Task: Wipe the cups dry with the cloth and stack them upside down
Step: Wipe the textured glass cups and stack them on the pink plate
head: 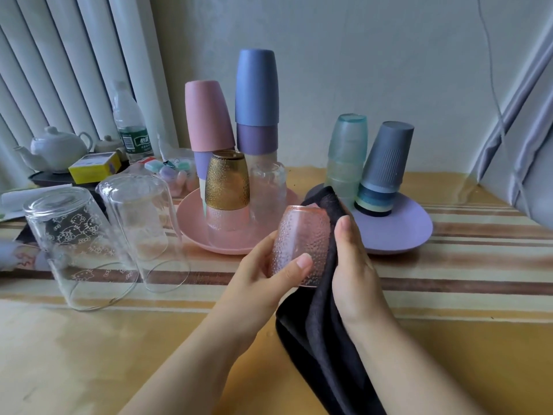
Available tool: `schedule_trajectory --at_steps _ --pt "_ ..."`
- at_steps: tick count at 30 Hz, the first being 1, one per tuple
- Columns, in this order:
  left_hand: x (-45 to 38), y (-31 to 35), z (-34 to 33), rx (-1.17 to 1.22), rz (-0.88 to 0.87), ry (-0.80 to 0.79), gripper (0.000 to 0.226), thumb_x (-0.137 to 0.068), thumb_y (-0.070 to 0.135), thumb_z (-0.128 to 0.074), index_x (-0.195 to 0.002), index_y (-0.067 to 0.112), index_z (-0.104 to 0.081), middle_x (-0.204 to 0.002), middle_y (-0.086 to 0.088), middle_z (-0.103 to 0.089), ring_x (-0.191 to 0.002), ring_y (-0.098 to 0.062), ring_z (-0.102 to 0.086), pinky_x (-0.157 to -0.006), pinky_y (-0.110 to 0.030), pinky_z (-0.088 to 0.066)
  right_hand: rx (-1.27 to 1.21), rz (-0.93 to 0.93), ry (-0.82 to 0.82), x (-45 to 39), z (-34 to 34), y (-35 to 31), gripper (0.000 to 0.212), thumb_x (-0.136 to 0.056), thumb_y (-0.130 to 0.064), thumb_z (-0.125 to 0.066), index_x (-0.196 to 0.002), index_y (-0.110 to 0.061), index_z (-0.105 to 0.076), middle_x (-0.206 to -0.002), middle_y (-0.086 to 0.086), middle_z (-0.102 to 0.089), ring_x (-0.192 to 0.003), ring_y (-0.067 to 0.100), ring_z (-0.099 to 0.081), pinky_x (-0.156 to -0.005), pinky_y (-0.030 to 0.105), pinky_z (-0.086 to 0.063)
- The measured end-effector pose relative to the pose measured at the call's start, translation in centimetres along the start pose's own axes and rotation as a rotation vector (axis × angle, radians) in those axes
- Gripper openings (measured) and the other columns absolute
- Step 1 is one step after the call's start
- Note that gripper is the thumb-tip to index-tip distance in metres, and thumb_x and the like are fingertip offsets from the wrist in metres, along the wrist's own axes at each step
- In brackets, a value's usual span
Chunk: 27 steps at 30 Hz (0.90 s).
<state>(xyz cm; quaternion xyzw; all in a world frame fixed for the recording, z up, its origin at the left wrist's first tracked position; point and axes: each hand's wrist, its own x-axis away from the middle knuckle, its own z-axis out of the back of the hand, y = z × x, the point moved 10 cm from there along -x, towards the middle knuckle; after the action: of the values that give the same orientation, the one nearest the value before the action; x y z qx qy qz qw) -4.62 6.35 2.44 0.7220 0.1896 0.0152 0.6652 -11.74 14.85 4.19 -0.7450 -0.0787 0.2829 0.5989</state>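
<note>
My left hand (269, 274) grips a pink dimpled glass cup (300, 235), held base up above the table. My right hand (353, 265) holds a dark cloth (323, 339) against the cup's right side; the cloth hangs down past my wrist. On a pink plate (191, 223) stand upside-down stacks: a pink cup (206, 115) over others, a blue cup (256, 88) on a purple one, a gold dimpled glass (227, 181) on a pink glass, and a clear glass (267, 187). A purple plate (410, 232) bears a stack of green cups (347, 151) and a leaning grey-blue stack (386, 157).
Two clear glasses stand upside down at the left: one with cartoon prints (74, 244), one plain (140, 217). Behind them are a white teapot (55, 151), a yellow box (94, 167), a water bottle (130, 124) and small packets. A striped cloth (449, 283) covers the table.
</note>
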Motion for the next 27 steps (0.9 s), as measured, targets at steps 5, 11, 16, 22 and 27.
schedule_trajectory --at_steps 5,11,16,22,27 --pt "-0.4 -0.2 1.6 0.047 0.001 0.079 0.067 -0.065 0.041 -0.076 -0.125 0.019 -0.057 -0.116 -0.001 -0.071 -0.108 -0.017 -0.067 -0.089 -0.027 -0.052 -0.039 -0.201 -0.041 0.4 -0.4 2.2 0.066 -0.083 -0.064 -0.032 -0.124 -0.019 -0.059 -0.125 -0.007 -0.062 -0.119 0.005 -0.054 -0.111 0.036 -0.035" --pt "-0.8 -1.4 3.5 0.098 0.036 0.209 0.061 -0.061 0.049 -0.078 -0.107 0.017 -0.055 -0.099 -0.006 -0.071 -0.092 -0.021 -0.065 -0.097 -0.046 -0.045 -0.044 -0.168 -0.099 0.7 -1.6 2.4 0.075 -0.078 -0.073 -0.038 -0.132 -0.024 -0.052 -0.133 -0.005 -0.056 -0.128 0.011 -0.047 -0.113 0.041 -0.029" --pt "-0.3 -0.1 5.3 -0.054 -0.063 0.421 0.041 -0.081 0.056 -0.062 -0.109 0.027 -0.062 -0.094 -0.008 -0.067 -0.083 -0.014 -0.059 -0.076 -0.021 -0.048 0.054 -0.053 -0.038 0.7 -0.7 0.5 0.038 -0.085 -0.055 -0.034 -0.121 -0.046 -0.042 -0.118 -0.041 -0.045 -0.108 -0.031 -0.037 -0.088 -0.006 -0.027" --pt "-0.3 0.1 4.1 -0.377 -0.070 0.335 0.079 -0.069 0.074 -0.059 -0.133 0.028 -0.049 -0.122 0.012 -0.064 -0.117 -0.004 -0.058 -0.100 -0.032 -0.045 0.137 0.047 -0.111 1.6 -2.5 -0.3 0.040 -0.087 -0.039 -0.035 -0.125 -0.049 -0.026 -0.118 -0.050 -0.030 -0.108 -0.038 -0.026 -0.084 -0.011 -0.020" --pt "-0.3 -0.3 1.6 -0.253 -0.003 0.146 0.046 -0.082 0.054 -0.061 -0.118 0.027 -0.059 -0.108 0.013 -0.072 -0.101 0.003 -0.065 -0.082 -0.012 -0.048 0.133 -0.023 0.008 1.1 -0.7 -0.3 0.024 -0.094 -0.035 -0.036 -0.108 -0.054 -0.036 -0.110 -0.047 -0.039 -0.097 -0.039 -0.034 -0.079 -0.011 -0.024"
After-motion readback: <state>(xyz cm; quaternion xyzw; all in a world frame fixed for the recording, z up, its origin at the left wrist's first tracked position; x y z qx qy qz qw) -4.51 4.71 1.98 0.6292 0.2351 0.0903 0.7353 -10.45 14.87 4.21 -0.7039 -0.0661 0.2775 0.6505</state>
